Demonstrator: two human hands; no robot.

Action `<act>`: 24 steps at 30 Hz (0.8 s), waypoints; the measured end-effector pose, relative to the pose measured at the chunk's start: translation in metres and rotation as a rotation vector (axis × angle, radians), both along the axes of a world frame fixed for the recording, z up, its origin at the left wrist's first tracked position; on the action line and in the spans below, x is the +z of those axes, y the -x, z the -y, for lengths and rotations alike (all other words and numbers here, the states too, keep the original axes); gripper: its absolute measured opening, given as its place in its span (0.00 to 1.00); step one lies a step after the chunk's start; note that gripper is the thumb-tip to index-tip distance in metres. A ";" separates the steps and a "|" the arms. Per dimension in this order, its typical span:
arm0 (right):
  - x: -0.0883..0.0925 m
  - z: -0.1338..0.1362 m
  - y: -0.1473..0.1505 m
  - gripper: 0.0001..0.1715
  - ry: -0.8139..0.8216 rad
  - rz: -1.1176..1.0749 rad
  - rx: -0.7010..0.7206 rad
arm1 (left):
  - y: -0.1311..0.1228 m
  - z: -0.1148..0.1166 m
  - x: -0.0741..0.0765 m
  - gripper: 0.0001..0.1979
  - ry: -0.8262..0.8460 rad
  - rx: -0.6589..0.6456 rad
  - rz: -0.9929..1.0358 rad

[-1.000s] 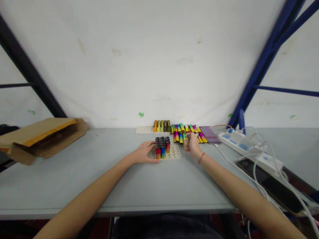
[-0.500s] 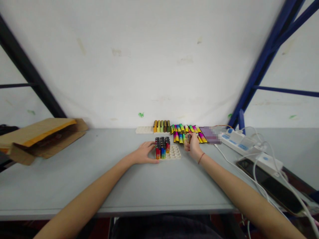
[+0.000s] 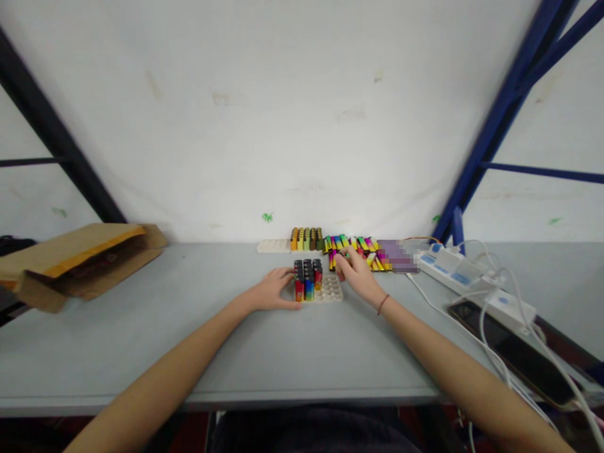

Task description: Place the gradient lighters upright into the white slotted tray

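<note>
A white tray (image 3: pixel 333 290) with round sockets lies mid-table, several rainbow-coloured lighters (image 3: pixel 307 278) standing upright in its left part. My left hand (image 3: pixel 274 289) rests flat against the tray's left edge, fingers spread. My right hand (image 3: pixel 353 275) hovers just right of the tray, fingers pinched on a lighter (image 3: pixel 340 257) over the tray's far right corner. Behind it lies a heap of loose rainbow lighters (image 3: pixel 361 246).
A second white tray (image 3: pixel 274 246) with a row of yellow-brown lighters (image 3: pixel 306 239) stands by the wall. A cardboard envelope (image 3: pixel 75 258) lies far left. A power strip (image 3: pixel 465 270), white cables and a dark phone (image 3: pixel 514 349) occupy the right side.
My right hand has moved left from the loose heap toward the tray, carrying a lighter. My left hand has stayed at the tray's edge.
</note>
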State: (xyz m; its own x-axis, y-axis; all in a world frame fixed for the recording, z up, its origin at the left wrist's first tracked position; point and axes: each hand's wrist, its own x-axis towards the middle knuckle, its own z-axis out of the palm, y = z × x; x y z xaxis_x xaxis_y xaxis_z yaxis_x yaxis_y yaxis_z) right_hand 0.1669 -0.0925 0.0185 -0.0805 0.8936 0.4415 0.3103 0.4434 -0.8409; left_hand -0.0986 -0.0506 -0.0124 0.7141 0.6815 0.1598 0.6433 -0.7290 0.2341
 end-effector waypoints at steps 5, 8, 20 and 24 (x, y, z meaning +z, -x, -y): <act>0.009 0.005 -0.002 0.16 -0.136 0.176 0.067 | -0.001 0.001 0.000 0.41 -0.017 0.011 0.005; 0.009 0.003 -0.003 0.16 -0.098 0.166 0.168 | -0.001 0.000 -0.001 0.41 -0.022 0.000 0.007; 0.012 0.012 0.002 0.12 -0.144 0.377 0.248 | -0.001 -0.001 -0.002 0.43 -0.035 0.008 -0.019; 0.021 0.006 -0.013 0.11 -0.165 0.583 -0.018 | -0.001 -0.001 -0.001 0.42 -0.035 0.003 -0.010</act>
State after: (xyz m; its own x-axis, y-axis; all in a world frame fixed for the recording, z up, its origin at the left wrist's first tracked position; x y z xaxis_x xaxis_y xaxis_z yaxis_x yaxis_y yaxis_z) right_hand 0.1797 -0.0988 0.0392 -0.3364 0.8204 0.4624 0.7076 0.5442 -0.4507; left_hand -0.0979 -0.0498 -0.0135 0.7136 0.6779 0.1767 0.6477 -0.7346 0.2022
